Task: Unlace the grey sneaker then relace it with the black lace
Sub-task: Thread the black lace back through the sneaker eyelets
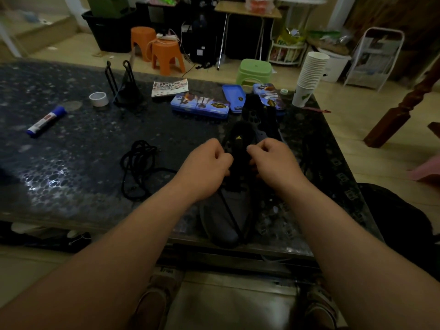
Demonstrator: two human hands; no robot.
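**Both hands at the lacing of the grey sneaker**

The grey sneaker (221,225) is laid on the dark table (71,163) with its toe at the near edge, its yellow-marked tongue turned away from the wearer; both hands are held over its middle. The left hand (207,163) is curled at the sneaker's left eyelet row, and the black lace (228,210) is gripped under it, a strand being drawn from there down across the toe. The right hand (273,160) is clenched at the right eyelet row, thumb pressed to forefinger (whether a strand is pinched there cannot be told, the spot being too dark). A loose coil of black cord (140,167) is seen left of the sneaker; a second dark shoe (259,113) is set just beyond it; blue pencil tins (200,104) are laid beyond the sneaker, a stack of paper cups (309,77) beyond and to its right, and a tape roll (98,98) and glue stick (46,121) well to its left.
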